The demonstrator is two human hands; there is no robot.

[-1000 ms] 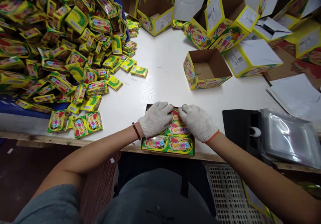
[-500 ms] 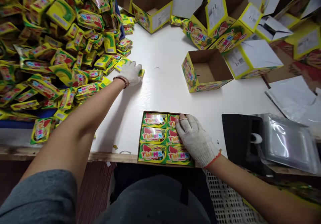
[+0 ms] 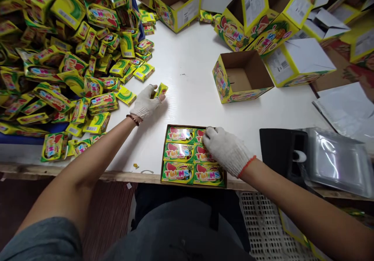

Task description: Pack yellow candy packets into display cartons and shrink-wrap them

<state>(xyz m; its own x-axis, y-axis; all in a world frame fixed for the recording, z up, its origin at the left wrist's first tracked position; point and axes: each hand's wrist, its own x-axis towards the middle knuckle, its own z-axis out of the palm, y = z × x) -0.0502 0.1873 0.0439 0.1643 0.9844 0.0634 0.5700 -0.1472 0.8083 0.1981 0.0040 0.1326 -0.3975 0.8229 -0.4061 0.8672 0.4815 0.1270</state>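
Note:
My left hand (image 3: 146,103), in a white knitted glove with bare fingertips, pinches a small yellow-green candy pack (image 3: 161,90) just above the white table. Loose packs lie beside it on the left. In front of my body, a shallow open box (image 3: 161,156) sits at the table edge, with rows of Twins candy packs (image 3: 179,153) lying face up in it. My gloved right hand (image 3: 223,149) rests over the box's right side, its fingers bent onto the packs at the upper right and covering part of them.
A large heap of candy packs (image 3: 70,58) fills the left side. An open carton (image 3: 244,82) stands beyond the box, with several more cartons (image 3: 263,23) behind it. At the right lie a black holder (image 3: 276,156) and clear plastic sleeves (image 3: 336,159).
My left hand has drawn back slightly toward me and left, turning the pinched pack into clearer view. My right hand stays on the box, its fingers slightly shifted.

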